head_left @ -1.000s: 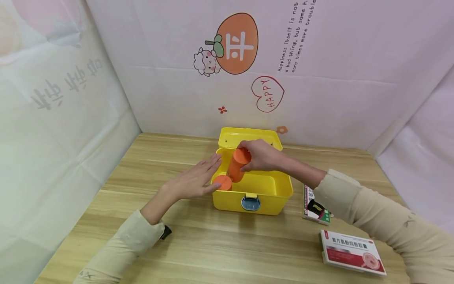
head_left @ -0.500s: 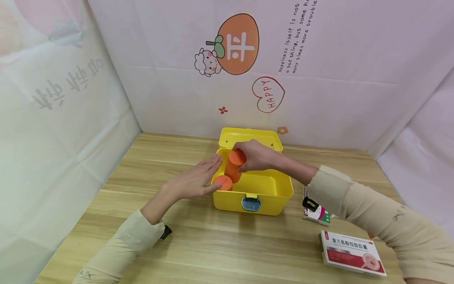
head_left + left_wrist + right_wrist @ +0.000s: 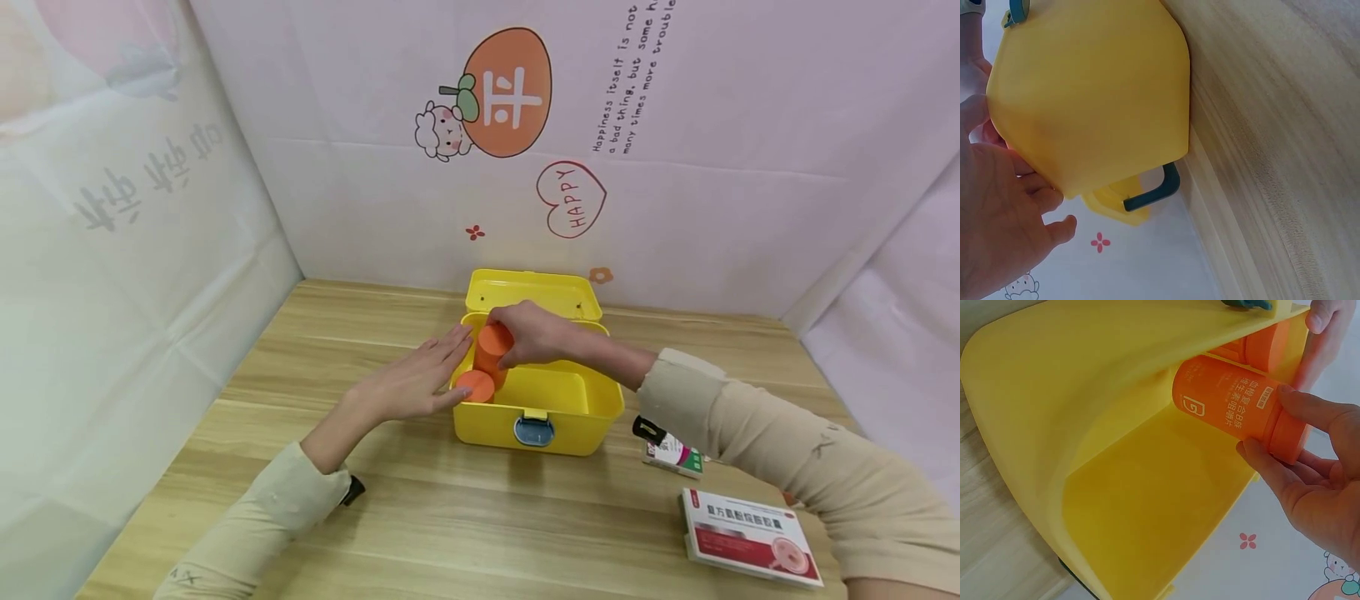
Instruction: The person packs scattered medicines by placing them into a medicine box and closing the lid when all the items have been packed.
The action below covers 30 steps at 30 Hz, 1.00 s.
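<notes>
A yellow lidded storage box [image 3: 551, 429] stands on the table with its lid [image 3: 534, 292] tipped back. My right hand [image 3: 534, 332] grips an orange pill bottle [image 3: 1229, 403] by its cap end, the bottle lowered into the left part of the box. Beside it, in the front left corner, another orange bottle [image 3: 476, 386] stands upright inside. My left hand [image 3: 408, 382] rests with straight fingers along the box's left rim, its thumb near the second bottle's cap. In the left wrist view, the left hand [image 3: 1007, 215] lies against the yellow wall.
A white and red medicine box [image 3: 752, 536] lies at the front right of the table [image 3: 480, 525]. Another medicine box [image 3: 675, 457] is partly hidden under the right forearm. A printed white cloth [image 3: 360, 208] hangs behind. A dark green handle [image 3: 1157, 194] sticks out from the box's side.
My right hand has moved slightly left and down, lowering the orange pill bottle further into the box next to the other bottle. The left hand has stayed at the rim.
</notes>
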Available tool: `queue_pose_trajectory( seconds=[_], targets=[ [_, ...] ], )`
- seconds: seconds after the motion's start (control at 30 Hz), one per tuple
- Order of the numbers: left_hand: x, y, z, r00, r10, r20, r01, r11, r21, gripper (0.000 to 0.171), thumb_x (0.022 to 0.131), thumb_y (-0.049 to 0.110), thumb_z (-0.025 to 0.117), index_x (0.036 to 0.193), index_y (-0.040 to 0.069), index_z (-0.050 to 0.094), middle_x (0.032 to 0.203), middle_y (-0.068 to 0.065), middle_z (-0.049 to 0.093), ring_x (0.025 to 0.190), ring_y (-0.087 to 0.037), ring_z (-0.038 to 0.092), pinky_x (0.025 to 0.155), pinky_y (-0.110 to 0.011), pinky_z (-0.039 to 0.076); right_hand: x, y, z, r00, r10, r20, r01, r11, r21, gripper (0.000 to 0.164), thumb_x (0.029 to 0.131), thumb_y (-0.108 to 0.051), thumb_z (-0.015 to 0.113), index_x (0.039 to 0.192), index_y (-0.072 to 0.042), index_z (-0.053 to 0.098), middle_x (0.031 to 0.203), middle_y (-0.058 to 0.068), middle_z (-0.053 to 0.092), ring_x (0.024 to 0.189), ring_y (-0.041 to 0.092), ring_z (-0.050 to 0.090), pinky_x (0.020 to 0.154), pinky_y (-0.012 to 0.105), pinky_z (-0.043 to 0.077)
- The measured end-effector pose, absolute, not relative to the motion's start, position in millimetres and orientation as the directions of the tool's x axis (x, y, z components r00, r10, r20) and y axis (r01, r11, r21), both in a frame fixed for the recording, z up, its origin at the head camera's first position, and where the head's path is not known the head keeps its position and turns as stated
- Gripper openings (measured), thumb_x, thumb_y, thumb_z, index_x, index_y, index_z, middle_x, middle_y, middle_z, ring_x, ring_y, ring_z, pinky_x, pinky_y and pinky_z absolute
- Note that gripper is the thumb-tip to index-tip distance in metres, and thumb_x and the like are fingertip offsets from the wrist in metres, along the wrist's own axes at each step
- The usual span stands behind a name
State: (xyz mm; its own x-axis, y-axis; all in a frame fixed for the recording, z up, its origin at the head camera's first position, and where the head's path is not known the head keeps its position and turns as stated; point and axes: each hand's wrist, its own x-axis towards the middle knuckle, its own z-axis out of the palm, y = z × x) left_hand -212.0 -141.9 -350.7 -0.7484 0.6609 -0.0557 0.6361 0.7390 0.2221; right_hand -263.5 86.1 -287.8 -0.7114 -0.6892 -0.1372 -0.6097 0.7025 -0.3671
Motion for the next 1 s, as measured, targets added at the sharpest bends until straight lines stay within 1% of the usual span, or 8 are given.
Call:
queue_pose_trajectory(
  seconds=[0.2, 0.43, 0.67, 1.0],
  targets=[
    [-211.1, -141.3, -351.9, -0.753, 0.655, -0.065, 0.630, 0.745, 0.217, 0.082, 0.103, 0.060, 0.028, 0.160, 0.005, 0.005, 0.170, -0.008, -0.002, 0.157, -0.020, 0.001, 0.127, -0.045, 0.014, -265.4, 83.6, -292.8, -0.700, -0.700, -0.144, -0.623, 0.696, -0.357, 0.055, 0.079, -0.017, 0.085, 0.125, 0.000, 0.059, 0.110, 0.010, 0.067, 0.094, 0.020, 0.059, 0.085, 0.028, 0.055],
    [-211.6, -141.2, -352.1, -0.750, 0.659, -0.055, 0.635, 0.741, 0.220, 0.082, 0.104, 0.059, 0.029, 0.160, 0.004, 0.004, 0.170, -0.008, -0.004, 0.157, -0.021, 0.000, 0.127, -0.045, 0.015, -267.2, 81.4, -296.7, -0.693, -0.703, -0.159, -0.623, 0.695, -0.359, 0.053, 0.080, -0.018, 0.085, 0.124, 0.000, 0.059, 0.110, 0.010, 0.067, 0.094, 0.020, 0.059, 0.085, 0.028, 0.055],
    [-211.9, -141.3, -353.5, -0.743, 0.668, -0.051, 0.641, 0.730, 0.237, 0.083, 0.103, 0.060, 0.029, 0.160, 0.005, 0.002, 0.170, -0.008, -0.005, 0.157, -0.021, 0.000, 0.127, -0.046, 0.017, -267.3, 80.0, -302.6, -0.692, -0.700, -0.175, -0.613, 0.698, -0.370, 0.056, 0.079, -0.020, 0.086, 0.125, -0.002, 0.059, 0.110, 0.009, 0.067, 0.094, 0.019, 0.059, 0.085, 0.026, 0.055],
    [-212.3, -141.7, -353.8, -0.749, 0.660, -0.057, 0.633, 0.738, 0.234, 0.084, 0.103, 0.062, 0.027, 0.160, 0.006, 0.002, 0.169, -0.006, -0.006, 0.157, -0.019, -0.002, 0.127, -0.044, 0.016, -268.6, 76.1, -306.3, -0.676, -0.716, -0.176, -0.628, 0.684, -0.372, 0.051, 0.080, -0.021, 0.085, 0.121, -0.004, 0.060, 0.105, 0.006, 0.066, 0.089, 0.018, 0.058, 0.081, 0.024, 0.053]
  ],
)
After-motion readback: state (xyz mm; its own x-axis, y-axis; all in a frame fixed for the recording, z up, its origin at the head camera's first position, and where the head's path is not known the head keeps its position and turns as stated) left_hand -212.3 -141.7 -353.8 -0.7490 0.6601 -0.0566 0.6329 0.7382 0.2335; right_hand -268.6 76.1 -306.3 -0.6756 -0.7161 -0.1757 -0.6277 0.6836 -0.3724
